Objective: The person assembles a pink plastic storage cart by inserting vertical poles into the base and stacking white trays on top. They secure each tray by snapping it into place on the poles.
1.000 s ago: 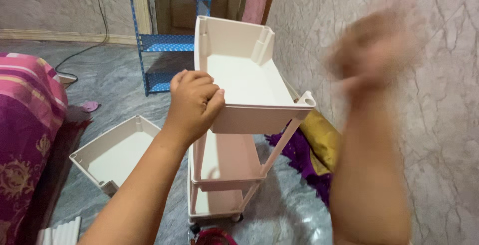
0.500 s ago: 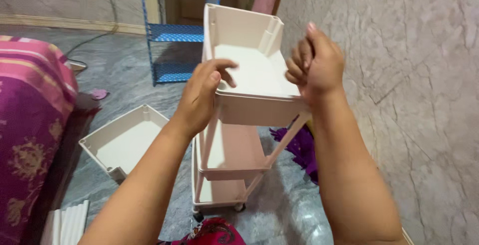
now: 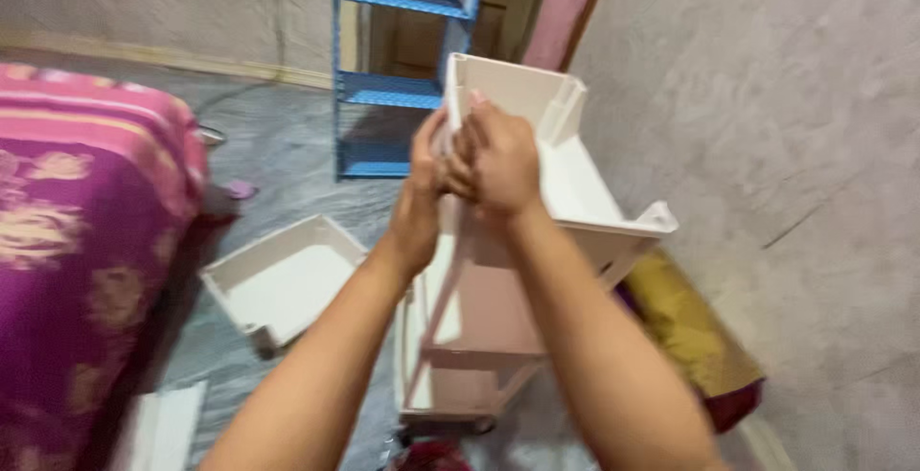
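Gripping the left rim of the top tray [image 3: 575,179] of a pale pink trolley [image 3: 479,337] at the centre of the frame, both hands were bunched close together, the left hand [image 3: 425,179] and the right hand [image 3: 500,160] touching. Their fingers looked curled shut on the tray's edge, though blur hid the exact pinch. The trolley stood on the grey floor [image 3: 278,160] just beside the marbled wall [image 3: 786,145], with a loose tray [image 3: 287,279] lying at its left, a blue shelf rack [image 3: 398,88] in the upper middle, a purple-and-pink bedcover [image 3: 86,241] on the left and a yellow-and-maroon cloth bundle [image 3: 695,337] on the right.

Seating the tray well would probably call for even downward pressure over the corner post, keeping the tray level.

Half a second earlier the hands were apart, one on each near corner; since then the right hand had crossed to the left side, and the view had swung.
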